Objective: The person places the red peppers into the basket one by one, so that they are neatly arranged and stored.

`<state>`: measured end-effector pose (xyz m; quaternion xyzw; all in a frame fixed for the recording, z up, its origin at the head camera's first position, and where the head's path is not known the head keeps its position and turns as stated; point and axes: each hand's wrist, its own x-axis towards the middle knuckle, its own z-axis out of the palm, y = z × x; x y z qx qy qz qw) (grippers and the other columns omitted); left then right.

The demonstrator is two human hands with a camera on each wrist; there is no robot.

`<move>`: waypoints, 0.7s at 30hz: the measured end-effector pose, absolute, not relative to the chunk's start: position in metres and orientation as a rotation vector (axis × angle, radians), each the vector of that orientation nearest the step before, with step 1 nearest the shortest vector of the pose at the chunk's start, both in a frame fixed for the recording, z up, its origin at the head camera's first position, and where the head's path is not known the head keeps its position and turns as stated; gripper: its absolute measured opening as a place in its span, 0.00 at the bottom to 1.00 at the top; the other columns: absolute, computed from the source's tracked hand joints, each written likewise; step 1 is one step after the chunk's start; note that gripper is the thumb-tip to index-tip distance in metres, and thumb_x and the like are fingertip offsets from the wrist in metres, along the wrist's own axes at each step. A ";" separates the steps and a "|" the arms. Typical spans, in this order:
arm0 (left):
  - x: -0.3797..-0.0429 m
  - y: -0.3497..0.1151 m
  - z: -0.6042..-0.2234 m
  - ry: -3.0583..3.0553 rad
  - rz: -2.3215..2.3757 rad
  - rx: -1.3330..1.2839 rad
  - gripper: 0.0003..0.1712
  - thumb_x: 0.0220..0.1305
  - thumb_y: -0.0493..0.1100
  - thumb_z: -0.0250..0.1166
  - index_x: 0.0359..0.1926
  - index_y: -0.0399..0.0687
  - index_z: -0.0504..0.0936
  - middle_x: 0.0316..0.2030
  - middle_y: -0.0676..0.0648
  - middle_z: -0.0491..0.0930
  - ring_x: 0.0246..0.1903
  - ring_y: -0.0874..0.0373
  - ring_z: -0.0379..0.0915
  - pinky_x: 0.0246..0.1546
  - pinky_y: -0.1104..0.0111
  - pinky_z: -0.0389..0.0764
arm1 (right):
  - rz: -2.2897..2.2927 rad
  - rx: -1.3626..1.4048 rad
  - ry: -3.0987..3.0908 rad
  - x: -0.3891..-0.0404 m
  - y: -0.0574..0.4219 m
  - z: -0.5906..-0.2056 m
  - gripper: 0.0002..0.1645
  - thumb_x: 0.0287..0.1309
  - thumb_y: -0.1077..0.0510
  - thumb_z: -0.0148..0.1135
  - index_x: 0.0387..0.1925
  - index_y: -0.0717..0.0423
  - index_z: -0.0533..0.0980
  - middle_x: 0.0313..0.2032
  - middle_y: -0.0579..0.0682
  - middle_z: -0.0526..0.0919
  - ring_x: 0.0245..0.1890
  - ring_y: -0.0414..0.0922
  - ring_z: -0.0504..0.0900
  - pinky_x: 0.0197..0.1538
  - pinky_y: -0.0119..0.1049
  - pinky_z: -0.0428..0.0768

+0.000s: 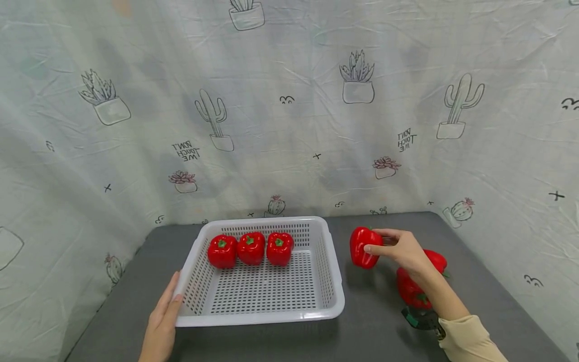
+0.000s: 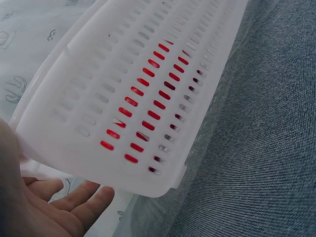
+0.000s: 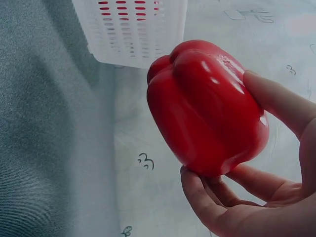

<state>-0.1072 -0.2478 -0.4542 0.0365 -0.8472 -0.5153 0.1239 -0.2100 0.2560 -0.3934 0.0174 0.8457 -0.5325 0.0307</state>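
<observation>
A red bell pepper (image 1: 362, 247) is held in my right hand (image 1: 404, 251), raised just right of the white basket (image 1: 260, 319). In the right wrist view the thumb lies along one side of that bell pepper (image 3: 207, 108) and the fingertips press its other side. My left hand (image 1: 162, 319) touches the basket's left side. The left wrist view shows its fingers (image 2: 86, 205) loosely extended beside the perforated wall. Three red bell peppers (image 1: 251, 248) stand in a row along the basket's back, stems up. More red bell peppers (image 1: 409, 289) lie on the table, partly hidden behind my right forearm.
The grey tabletop (image 1: 375, 327) carries the basket and the loose peppers. A pale curtain (image 1: 289, 125) printed with cacti hangs behind the table and down both sides. A dark strap (image 1: 420, 319) circles my right wrist.
</observation>
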 end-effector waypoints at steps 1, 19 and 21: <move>-0.107 -0.248 -0.454 -2.472 -1.501 0.108 0.32 0.80 0.53 0.43 0.78 0.57 0.48 0.74 0.41 0.53 0.66 0.39 0.56 0.46 0.86 0.59 | -1.641 0.058 2.610 -0.209 0.255 -0.393 0.49 0.47 0.43 0.77 0.66 0.60 0.69 0.58 0.63 0.74 0.56 0.60 0.71 0.51 0.55 0.76; -0.107 -0.248 -0.454 -2.441 -1.592 0.118 0.33 0.80 0.52 0.44 0.79 0.55 0.46 0.75 0.40 0.49 0.68 0.36 0.50 0.63 0.43 0.55 | -1.762 -0.020 2.646 -0.196 0.246 -0.379 0.45 0.52 0.43 0.74 0.66 0.58 0.70 0.55 0.60 0.78 0.52 0.57 0.77 0.46 0.47 0.80; -0.108 -0.248 -0.454 -2.438 -1.600 0.119 0.33 0.80 0.52 0.43 0.79 0.53 0.46 0.75 0.39 0.48 0.69 0.35 0.49 0.60 0.36 0.53 | -1.796 -0.044 2.636 -0.194 0.245 -0.379 0.44 0.53 0.44 0.74 0.66 0.57 0.70 0.55 0.60 0.78 0.52 0.56 0.77 0.46 0.45 0.80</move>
